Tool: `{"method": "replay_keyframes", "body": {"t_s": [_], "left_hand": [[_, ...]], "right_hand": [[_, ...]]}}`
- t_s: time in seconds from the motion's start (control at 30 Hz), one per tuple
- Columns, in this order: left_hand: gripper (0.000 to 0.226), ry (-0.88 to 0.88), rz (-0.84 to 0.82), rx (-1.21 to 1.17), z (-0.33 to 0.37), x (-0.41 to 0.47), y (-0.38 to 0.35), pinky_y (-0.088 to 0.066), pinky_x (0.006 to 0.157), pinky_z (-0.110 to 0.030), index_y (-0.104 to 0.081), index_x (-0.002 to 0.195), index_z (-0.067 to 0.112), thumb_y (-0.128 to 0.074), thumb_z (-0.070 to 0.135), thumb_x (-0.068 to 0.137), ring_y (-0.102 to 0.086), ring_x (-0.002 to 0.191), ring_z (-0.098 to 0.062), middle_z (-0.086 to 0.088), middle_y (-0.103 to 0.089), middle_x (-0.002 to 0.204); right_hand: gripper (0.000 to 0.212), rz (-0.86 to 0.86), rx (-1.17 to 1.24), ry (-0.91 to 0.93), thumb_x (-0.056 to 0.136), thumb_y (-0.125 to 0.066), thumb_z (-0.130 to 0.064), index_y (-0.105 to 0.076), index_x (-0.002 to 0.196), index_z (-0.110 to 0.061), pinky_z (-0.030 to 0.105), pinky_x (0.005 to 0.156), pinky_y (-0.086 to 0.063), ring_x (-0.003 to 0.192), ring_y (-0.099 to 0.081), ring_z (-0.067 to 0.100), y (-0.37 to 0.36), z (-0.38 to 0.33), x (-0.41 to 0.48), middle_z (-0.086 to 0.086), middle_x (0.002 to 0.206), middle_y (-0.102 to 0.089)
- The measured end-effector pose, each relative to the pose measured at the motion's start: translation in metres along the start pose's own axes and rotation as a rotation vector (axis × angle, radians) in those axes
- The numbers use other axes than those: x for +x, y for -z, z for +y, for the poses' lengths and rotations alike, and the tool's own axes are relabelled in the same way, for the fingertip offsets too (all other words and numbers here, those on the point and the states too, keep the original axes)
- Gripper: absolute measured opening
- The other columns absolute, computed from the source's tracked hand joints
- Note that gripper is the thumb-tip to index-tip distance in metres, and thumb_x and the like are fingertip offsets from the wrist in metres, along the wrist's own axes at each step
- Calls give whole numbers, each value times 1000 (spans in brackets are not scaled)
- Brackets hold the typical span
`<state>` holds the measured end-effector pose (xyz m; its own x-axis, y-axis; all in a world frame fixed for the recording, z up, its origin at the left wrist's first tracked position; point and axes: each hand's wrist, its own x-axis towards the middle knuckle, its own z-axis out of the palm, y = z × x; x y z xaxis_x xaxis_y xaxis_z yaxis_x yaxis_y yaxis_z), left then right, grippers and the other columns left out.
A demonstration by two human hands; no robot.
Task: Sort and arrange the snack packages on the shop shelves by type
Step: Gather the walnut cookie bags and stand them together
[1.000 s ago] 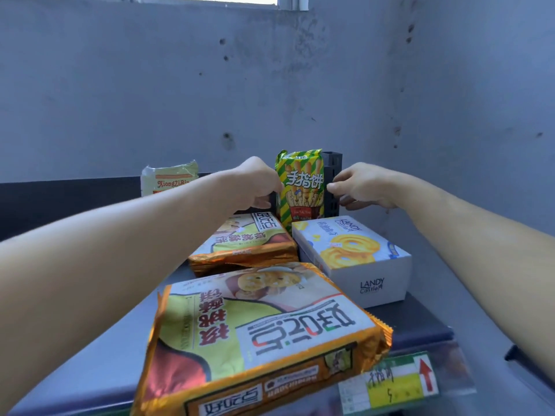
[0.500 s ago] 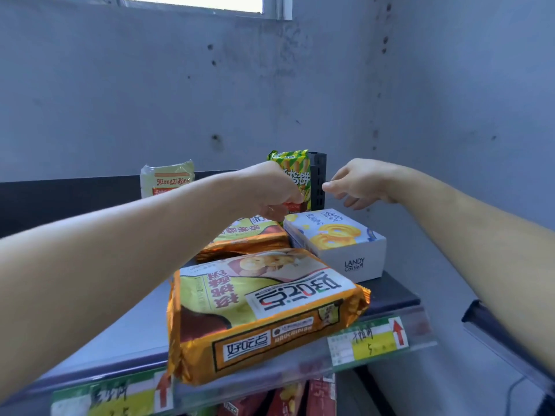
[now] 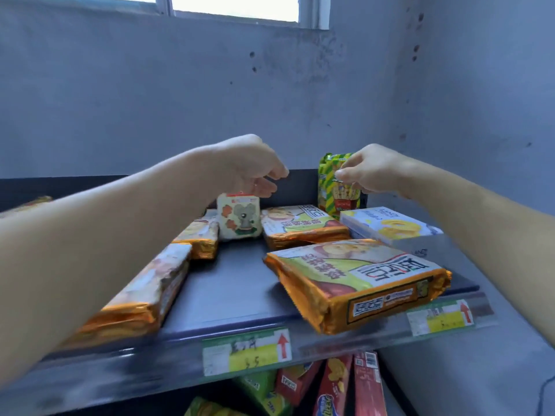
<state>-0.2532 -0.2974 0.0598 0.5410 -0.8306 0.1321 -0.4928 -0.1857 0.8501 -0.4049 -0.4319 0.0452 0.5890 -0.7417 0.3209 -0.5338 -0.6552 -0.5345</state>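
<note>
The right grip (image 3: 372,172) is closed on the green and yellow striped snack pack (image 3: 327,189). Its thumb and fingers pinch the top of the pack. The pack stands up at the far right of the shelf (image 3: 234,283), just behind the white cookie box (image 3: 390,225).

The left grip (image 3: 249,166) has curled fingers. It hangs right over the top of a small cream pack with a mouse on it (image 3: 240,219). I cannot tell if it holds the pack or only comes close.

Half a second ago the left grip was in front of the striped pack, and the right grip was open beside it. Now the left one is farther left, and the right one holds the pack.

Four flat orange packs lie on the shelf. One is near on the right (image 3: 357,283), one is behind it (image 3: 300,223), and two are on the left (image 3: 150,289).
</note>
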Motion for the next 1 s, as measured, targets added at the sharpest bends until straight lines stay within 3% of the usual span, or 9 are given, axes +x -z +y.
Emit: {"method": "replay_keyframes", "body": {"t_s": [0.1,0.17,0.3,0.4,0.53,0.73,0.83,0.9,1.0], "left_hand": [[15,83,43,29,-28,-15,55,-56,69,-29,-59,103,5,-60,3,88,-64,80,-19,-13,-63,107],[18,146,88,56,-51,-24,88,-54,65,-29,-59,106,4,-60,4,88,-64,84,-21,-12,-63,106],[21,253,158,75,-99,-39,136,-54,74,-36,-59,108,3,-60,5,88,-63,89,-28,-15,-61,106],[17,303,192,72,-129,-44,159,-54,72,-36,-60,104,3,-60,4,87,-60,86,-31,-17,-58,104],[21,353,195,63,-158,-36,172,-52,67,-34,-58,109,4,-59,6,88,-60,87,-28,-15,-58,105],[18,438,101,61,-183,-14,167,-54,78,-36,-53,108,-1,-54,10,92,-63,85,-26,-16,-61,107],[27,493,2,27,-187,-4,163,-50,55,-28,-54,117,-2,-51,9,94,-60,69,-23,-17,-63,99],[25,496,8,19,-190,1,162,-47,47,-27,-55,114,-1,-55,10,92,-57,63,-21,-14,-59,87],[16,496,59,28,-195,5,161,-50,61,-32,-59,101,0,-62,10,88,-56,64,-21,-12,-58,81]], "right_hand": [[31,-69,17,60,90,-59,-32,-68,111,-10,37,89,-53,95,-65,21,-29,-48,-6,5,101,-68],[28,-133,60,73,90,-59,-32,-67,108,-12,35,85,-56,92,-67,19,-50,-78,-10,4,99,-68],[28,-247,84,51,89,-62,-33,-68,106,-11,31,76,-57,87,-67,17,-88,-123,-15,3,96,-68],[31,-316,105,-13,90,-60,-32,-64,107,-7,25,67,-55,80,-66,14,-113,-145,-15,5,100,-67],[33,-324,102,-146,88,-64,-31,-60,105,-2,30,74,-57,82,-63,21,-145,-160,-12,10,98,-63],[29,-330,80,-313,89,-63,-26,-52,107,-6,35,83,-56,94,-63,26,-174,-164,-10,14,103,-60],[26,-335,112,-323,89,-63,-23,-52,103,-4,39,84,-56,98,-62,28,-185,-166,-7,14,101,-59],[23,-340,107,-312,89,-63,-23,-52,98,-5,39,81,-57,98,-62,30,-188,-168,-3,14,102,-58],[20,-367,116,-299,89,-63,-22,-52,92,-6,37,75,-58,92,-63,29,-191,-172,3,11,90,-56]]}}
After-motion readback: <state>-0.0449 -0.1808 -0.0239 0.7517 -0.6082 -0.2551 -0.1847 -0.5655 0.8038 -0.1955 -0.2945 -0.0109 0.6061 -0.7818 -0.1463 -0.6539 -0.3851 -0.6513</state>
